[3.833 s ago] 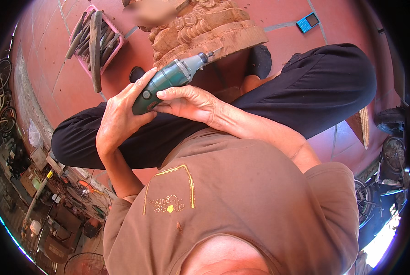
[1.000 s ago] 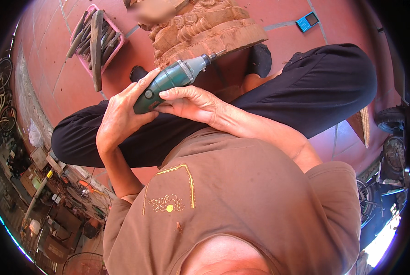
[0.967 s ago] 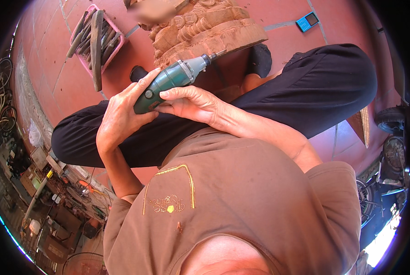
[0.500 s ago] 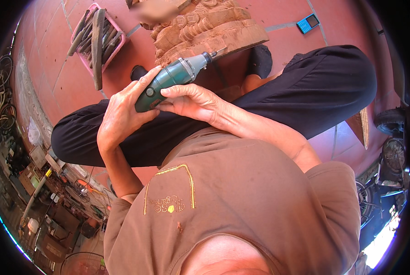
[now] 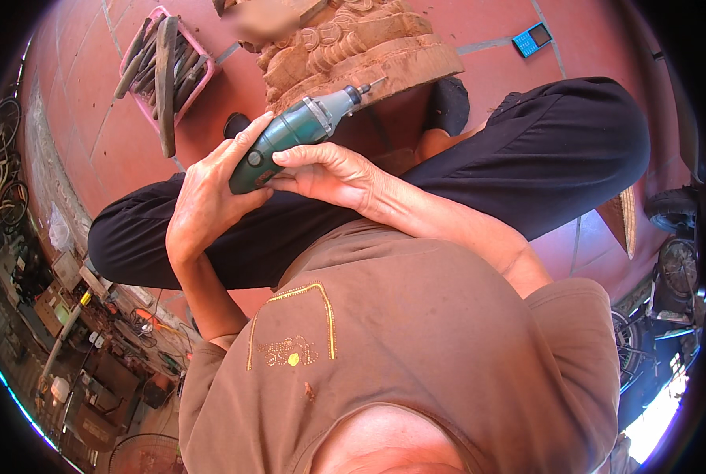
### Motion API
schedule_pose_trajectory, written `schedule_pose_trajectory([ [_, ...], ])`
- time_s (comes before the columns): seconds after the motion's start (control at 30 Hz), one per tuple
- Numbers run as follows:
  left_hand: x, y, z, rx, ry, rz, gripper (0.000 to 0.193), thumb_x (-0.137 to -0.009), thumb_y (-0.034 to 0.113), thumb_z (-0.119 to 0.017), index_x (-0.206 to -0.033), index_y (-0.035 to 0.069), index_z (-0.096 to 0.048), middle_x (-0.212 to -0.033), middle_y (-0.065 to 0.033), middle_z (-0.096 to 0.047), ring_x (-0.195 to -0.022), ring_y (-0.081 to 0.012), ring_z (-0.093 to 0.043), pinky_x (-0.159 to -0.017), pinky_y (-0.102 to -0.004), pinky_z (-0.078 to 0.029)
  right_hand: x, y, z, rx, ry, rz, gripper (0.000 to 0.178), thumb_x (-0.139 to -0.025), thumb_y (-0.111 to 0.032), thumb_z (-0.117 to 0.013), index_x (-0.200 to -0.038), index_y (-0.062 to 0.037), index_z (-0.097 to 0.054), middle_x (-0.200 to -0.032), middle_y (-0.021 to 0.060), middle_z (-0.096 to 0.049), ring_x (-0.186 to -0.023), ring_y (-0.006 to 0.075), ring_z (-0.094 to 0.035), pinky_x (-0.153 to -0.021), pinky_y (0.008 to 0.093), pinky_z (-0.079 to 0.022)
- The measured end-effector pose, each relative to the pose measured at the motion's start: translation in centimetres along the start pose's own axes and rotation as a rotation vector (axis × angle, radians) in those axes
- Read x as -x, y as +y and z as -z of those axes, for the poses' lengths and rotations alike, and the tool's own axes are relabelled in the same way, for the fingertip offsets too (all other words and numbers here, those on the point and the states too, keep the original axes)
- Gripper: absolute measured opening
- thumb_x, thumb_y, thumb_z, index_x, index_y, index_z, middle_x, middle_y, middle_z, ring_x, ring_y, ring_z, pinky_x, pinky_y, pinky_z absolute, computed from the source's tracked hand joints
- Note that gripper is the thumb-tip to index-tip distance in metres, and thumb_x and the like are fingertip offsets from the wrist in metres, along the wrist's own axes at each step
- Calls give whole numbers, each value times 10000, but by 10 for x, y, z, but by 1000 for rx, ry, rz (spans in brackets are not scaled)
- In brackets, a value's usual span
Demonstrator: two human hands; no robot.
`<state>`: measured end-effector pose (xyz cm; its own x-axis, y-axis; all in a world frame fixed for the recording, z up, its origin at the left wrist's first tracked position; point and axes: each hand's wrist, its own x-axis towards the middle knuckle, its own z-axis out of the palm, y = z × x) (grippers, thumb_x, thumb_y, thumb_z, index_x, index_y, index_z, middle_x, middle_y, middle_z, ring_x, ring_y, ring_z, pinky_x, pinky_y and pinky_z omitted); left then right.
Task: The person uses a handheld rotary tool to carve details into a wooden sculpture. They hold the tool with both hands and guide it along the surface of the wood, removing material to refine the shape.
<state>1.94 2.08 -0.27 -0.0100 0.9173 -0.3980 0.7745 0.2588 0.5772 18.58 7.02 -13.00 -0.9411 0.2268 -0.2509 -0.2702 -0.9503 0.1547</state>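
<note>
A green and grey rotary tool (image 5: 290, 138) lies across both my hands above my lap, its thin bit pointing up to the right. My left hand (image 5: 211, 189) is wrapped round the back end of its body. From the other side my right hand (image 5: 325, 174) grips it too, the thumb resting on the casing near a round cap and the fingers partly hidden beneath. Just beyond the bit stands a reddish-brown carved wooden piece (image 5: 353, 55) with round, coin-like reliefs. In this view the bit's tip overlaps the carving's lower edge; whether they touch I cannot tell.
A pink basket (image 5: 208, 75) of long-handled carving tools stands at the far left. On the red tiled floor at the far right lies a blue keypad phone (image 5: 531, 39). My crossed legs in dark trousers (image 5: 542, 150) flank the work. Clutter and cables (image 5: 144, 320) line the left side.
The rotary tool and both hands have shifted very slightly left. My grip looks the same.
</note>
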Motion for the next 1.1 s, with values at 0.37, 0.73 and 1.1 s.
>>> schedule_pose_trajectory([
  [0.37,-3,0,3,-20,-11,32,924,-659,34,-768,-1527,187,-492,-1128,-196,-674,-1002,-412,-671,-874,-450,-535,-4,-1,0,11,-7,0,397,-896,-3,-732,-1276,-22,-619,-1236,126,-687,-1224,252,-629,-1171,477,-422],
  [0.73,-4,2,5,-9,-30,95,933,-651,14,-772,-1531,139,-487,-1278,-212,-673,-1138,-385,-677,-976,-413,-527,-9,-4,-5,-38,40,-5,261,-867,32,-767,-1101,-48,-684,-1103,102,-724,-1121,258,-681,-1074,476,-513],
  [1.1,-6,1,5,-27,-11,83,945,-643,3,-783,-1531,134,-487,-1307,-216,-661,-1178,-377,-663,-1003,-418,-518,-10,-8,-6,-22,17,-33,238,-878,2,-768,-1096,-53,-691,-1107,98,-732,-1113,247,-687,-1077,464,-505],
])
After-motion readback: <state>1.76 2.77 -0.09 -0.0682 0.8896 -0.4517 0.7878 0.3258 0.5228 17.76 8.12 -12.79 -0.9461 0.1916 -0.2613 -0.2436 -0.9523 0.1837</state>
